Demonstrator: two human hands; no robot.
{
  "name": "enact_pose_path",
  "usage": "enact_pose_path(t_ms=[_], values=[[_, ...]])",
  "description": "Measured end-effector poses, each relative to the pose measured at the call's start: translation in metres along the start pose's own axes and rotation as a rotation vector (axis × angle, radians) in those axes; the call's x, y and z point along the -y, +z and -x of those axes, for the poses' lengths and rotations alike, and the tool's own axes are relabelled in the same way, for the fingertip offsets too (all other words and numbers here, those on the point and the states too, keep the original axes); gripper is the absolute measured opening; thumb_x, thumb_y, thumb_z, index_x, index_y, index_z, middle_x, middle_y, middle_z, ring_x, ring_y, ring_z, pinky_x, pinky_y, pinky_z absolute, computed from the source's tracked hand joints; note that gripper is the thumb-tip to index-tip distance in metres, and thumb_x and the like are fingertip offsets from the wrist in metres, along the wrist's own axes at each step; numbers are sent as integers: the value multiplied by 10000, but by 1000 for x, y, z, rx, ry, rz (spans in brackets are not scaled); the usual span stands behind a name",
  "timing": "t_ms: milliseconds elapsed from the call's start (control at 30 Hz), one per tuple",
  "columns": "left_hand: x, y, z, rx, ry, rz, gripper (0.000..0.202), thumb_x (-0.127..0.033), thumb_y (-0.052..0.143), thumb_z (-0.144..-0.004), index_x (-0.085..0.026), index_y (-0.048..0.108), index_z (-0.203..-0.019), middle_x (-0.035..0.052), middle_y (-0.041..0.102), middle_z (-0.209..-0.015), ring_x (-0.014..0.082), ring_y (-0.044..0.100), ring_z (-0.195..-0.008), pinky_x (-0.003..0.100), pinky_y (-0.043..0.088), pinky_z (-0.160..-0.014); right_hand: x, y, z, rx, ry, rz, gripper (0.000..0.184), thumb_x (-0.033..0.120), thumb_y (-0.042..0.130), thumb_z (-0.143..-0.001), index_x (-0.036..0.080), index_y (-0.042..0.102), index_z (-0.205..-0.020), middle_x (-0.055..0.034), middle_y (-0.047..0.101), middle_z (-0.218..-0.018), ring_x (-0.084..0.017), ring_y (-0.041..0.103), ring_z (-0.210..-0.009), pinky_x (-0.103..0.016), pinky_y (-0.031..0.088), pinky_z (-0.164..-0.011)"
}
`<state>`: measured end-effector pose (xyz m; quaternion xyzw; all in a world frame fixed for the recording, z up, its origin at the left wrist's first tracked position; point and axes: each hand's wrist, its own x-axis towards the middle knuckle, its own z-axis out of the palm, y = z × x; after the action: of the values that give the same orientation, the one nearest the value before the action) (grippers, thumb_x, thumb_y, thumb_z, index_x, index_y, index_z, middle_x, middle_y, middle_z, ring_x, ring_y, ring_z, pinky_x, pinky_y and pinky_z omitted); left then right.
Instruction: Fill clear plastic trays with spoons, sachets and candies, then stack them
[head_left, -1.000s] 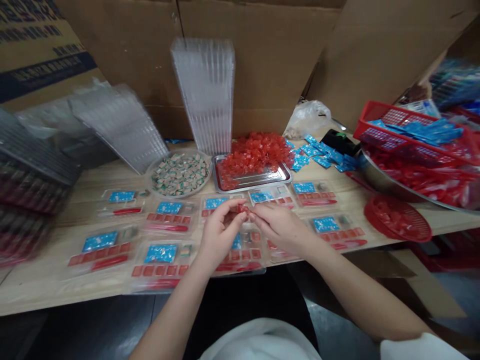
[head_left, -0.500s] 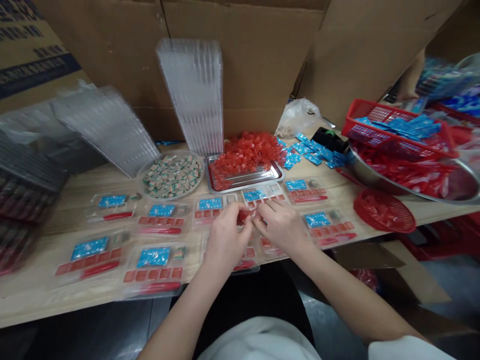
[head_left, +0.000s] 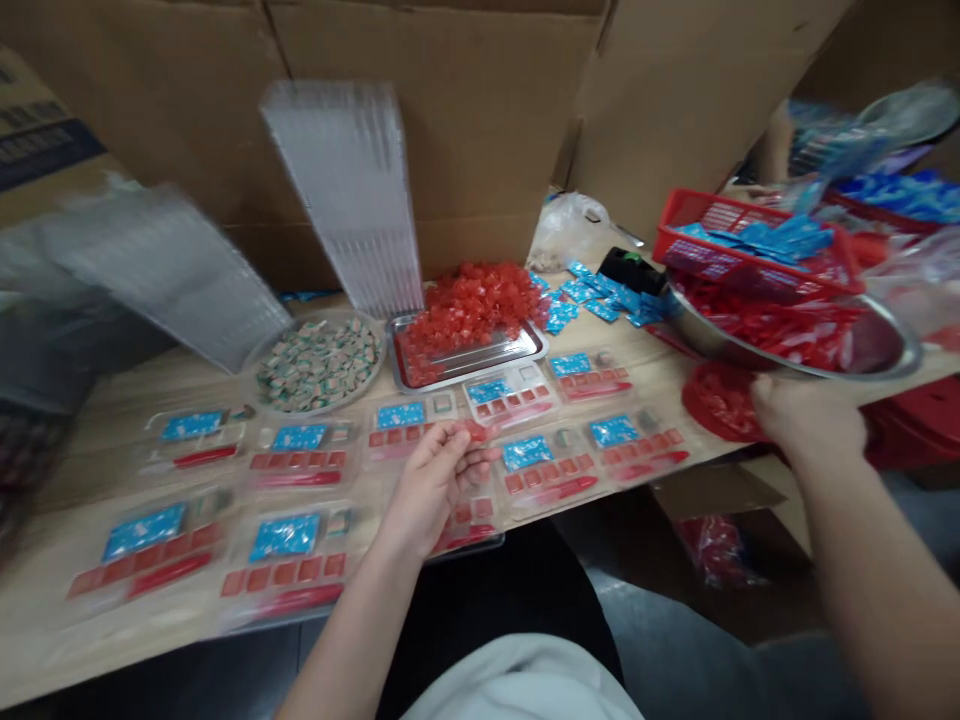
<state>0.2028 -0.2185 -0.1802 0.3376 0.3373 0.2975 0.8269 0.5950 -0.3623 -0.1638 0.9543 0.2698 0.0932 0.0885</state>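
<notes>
Left hand (head_left: 433,488) drawn in to a narrow pinch, a small red piece (head_left: 475,430) held at thumb and fingertip above the rows of clear packs (head_left: 553,466); its exact shape is blurred to us. Right hand (head_left: 814,420) stretched well out to the side, fingertips at the round red basket (head_left: 699,424), which carries more red pieces. Those fingers are smeared and partly hidden, so we cannot tell whether they grip anything. Most packs we can make out show a blue packet, a row of red squares and a slim red stick. Behind them on the wooden table (head_left: 45,630) we note a metal tray (head_left: 517,352) bearing a red heap (head_left: 484,305), just beside a round dish (head_left: 252,370) of small tan-and-green bits. To the right, a metal bowl (head_left: 909,350) of red items, with a rectangular red basket (head_left: 735,278) of blue packets over its rear.
</notes>
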Motion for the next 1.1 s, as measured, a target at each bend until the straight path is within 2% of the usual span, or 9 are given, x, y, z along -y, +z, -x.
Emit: enact_pose_path(t_ms=[100,267,433,500,567,633,700,933,1100], values=[[3,3,0,37,-34,-8,211,-287,672,-766,-175,515,-851,15,646,-825,121,644,-793,219,499,-727,-15,16,-3,32,-2,-24,426,301,384,-881,28,710,-908,-270,654,-847,-304,605,-763,-360,341,-593],[8,2,0,12,-23,0,219,-271,722,-721,-178,569,-847,-20,604,-804,76,597,-731,185,494,-703,-22,28,-7,-75,-76,-176,335,244,540,-789,120,652,-1079,-161,669,-967,-251,594,-870,-316,407,-709],[10,4,3,78,-163,188,175,-247,717,-732,-148,616,-836,11,604,-831,89,597,-779,192,500,-717,30,-4,42,-317,-216,-547,339,119,436,-799,134,652,-1061,-148,656,-1030,-251,573,-969,-366,413,-858],[12,5,4,145,-216,242,155,-226,709,-740,-138,625,-836,22,603,-855,85,592,-771,180,493,-677,72,-28,81,-207,-469,-950,254,194,493,-824,187,663,-1013,-94,672,-971,-201,605,-895,-318,455,-811],[13,6,7,197,-237,272,140,-214,694,-755,-139,625,-851,18,591,-848,75,576,-733,174,480,-630,115,-51,118,135,-724,-1229,206,256,550,-829,207,665,-993,-60,669,-973,-175,616,-876,-289,481,-764],[14,5,11,213,-220,277,124,-208,668,-780,-141,622,-874,6,575,-797,60,554,-686,166,464,-601,151,-67,145,444,-870,-1404,197,253,573,-824,201,659,-994,-43,666,-944,-151,622,-826,-265,496,-713],[13,2,16,205,-192,267,123,-202,647,-801,-143,619,-905,-4,564,-741,48,541,-650,155,458,-597,175,-75,159,616,-931,-1474,181,219,574,-822,187,658,-979,-37,657,-919,-136,619,-803,-251,496,-693],[11,-11,26,169,-120,229,145,-209,670,-784,-134,610,-893,-1,595,-747,39,564,-647,151,477,-651,186,-76,163,694,-1012,-1479,137,165,582,-812,180,645,-933,-22,611,-883,-112,592,-794,-228,477,-690],[11,-11,31,176,-168,155,160,-229,673,-777,-129,579,-857,10,582,-761,65,563,-674,185,477,-666,187,-74,162,1018,-961,-1525,97,175,609,-789,165,596,-885,-11,614,-842,-104,591,-742,-242,484,-687]])
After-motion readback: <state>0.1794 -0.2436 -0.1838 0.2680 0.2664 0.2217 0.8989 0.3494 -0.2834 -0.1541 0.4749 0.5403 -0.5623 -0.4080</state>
